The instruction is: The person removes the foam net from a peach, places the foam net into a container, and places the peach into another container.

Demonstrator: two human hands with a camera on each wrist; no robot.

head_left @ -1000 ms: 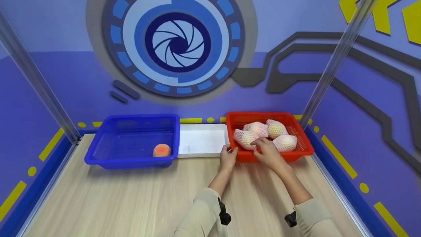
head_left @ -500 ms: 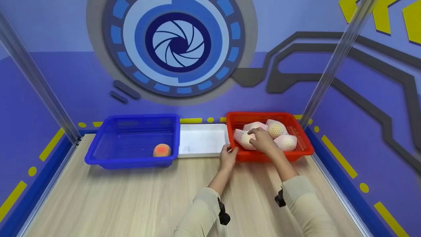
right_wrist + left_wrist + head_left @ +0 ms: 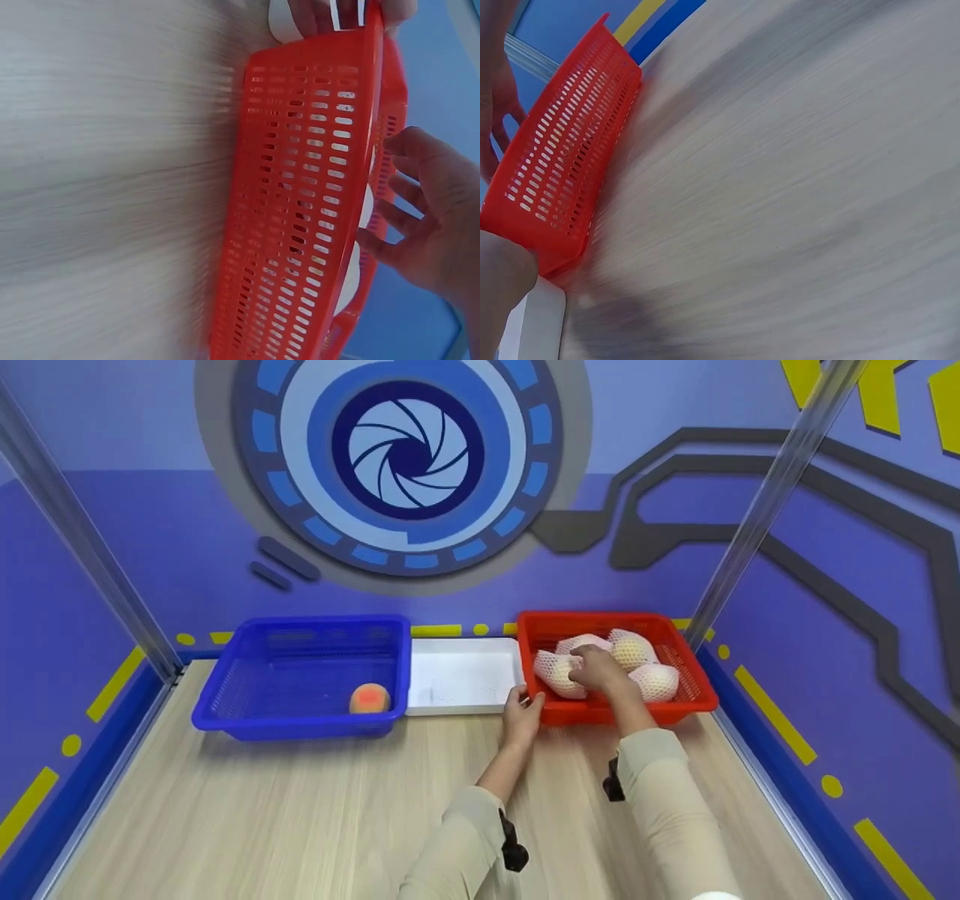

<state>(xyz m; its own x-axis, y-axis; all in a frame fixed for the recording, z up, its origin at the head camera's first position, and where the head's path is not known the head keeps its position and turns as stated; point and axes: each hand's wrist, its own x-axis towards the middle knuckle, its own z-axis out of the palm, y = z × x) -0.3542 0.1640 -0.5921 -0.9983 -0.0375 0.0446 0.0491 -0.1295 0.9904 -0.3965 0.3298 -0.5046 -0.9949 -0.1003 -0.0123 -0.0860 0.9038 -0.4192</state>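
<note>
Between the left edge of the tabletop [image 3: 262, 810] and the left arm [image 3: 456, 840], passage is free; blue basket [image 3: 300, 728], tray [image 3: 465, 679] and red basket [image 3: 574, 713] block the far edge.

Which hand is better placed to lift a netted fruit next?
Probably the right hand: it reaches over the fruit in the red basket; the left hand holds the basket's corner.

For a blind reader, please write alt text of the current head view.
A person's right hand is among four netted fruits in a red basket; the left hand holds its near left corner. A white tray stands between it and a blue basket with one peach-like fruit.
</note>
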